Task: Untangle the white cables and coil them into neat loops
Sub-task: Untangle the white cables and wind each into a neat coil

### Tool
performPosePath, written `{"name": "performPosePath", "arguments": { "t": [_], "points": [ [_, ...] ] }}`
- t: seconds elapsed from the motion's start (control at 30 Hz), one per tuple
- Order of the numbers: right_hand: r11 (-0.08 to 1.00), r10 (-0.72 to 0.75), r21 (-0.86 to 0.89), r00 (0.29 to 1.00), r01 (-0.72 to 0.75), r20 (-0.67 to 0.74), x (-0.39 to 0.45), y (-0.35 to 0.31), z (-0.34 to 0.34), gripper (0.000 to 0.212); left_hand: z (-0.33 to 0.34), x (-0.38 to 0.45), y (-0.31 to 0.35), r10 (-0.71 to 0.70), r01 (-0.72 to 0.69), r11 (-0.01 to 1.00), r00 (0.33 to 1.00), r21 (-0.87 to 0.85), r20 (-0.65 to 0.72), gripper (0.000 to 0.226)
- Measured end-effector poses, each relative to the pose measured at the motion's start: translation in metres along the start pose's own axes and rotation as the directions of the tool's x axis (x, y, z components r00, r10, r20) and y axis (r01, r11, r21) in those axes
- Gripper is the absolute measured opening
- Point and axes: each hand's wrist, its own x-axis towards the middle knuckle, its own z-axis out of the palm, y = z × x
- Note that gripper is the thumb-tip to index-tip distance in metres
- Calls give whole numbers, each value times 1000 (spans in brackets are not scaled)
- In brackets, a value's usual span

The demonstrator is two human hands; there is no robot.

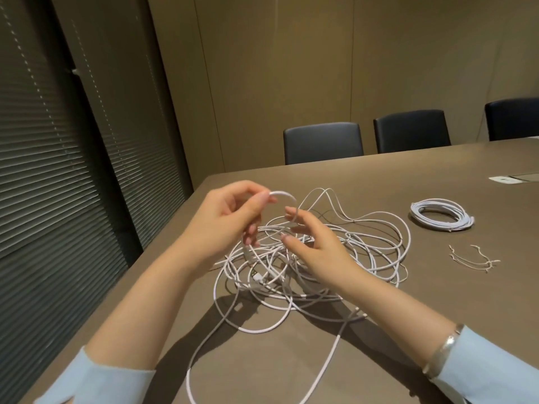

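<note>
Head view showed the left hand pinching a short arc of white cable, while the right hand pinched its other end with its remaining fingers spread. Below lay the tangled cables on the brown conference table, a finished coil well apart. She would do best, I thought, feeding slack gently rather than tugging knots tight. Dark chairs lined the far edge; blinds hung left.

Left hand raised, thumb and forefinger pinched, right hand beside it, fingers loosely curled
</note>
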Motion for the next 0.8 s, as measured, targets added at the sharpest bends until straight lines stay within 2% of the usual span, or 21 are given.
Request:
{"name": "performPosePath", "arguments": {
  "t": [0.17,0.3,0.43,0.6,0.7,0.8],
  "points": [
    [973,87,215,996,-82,-17,11,-4,9,7,2,18,30,43,-48,976,999,-211,-28,20],
    [946,116,308,993,-102,-26,19,-9,-3,16,-15,21,35,37,-61,980,991,-190,-125,23],
    [950,98,310,982,-43,-163,30,-19,-32,10,-38,19,7,-99,61,987,961,-151,-257,23],
    [965,27,251,928,72,-371,50,-43,-65,16,-36,18,-21,-299,260,945,931,-196,-207,20],
    [981,-44,144,869,131,-493,64,-50,-70,13,-28,27,-20,-297,249,935,939,-252,-176,20],
    [976,-84,125,840,177,-535,75,-56,-68,12,-22,43,-13,-261,200,933,948,-298,-181,20]
  ]
}}
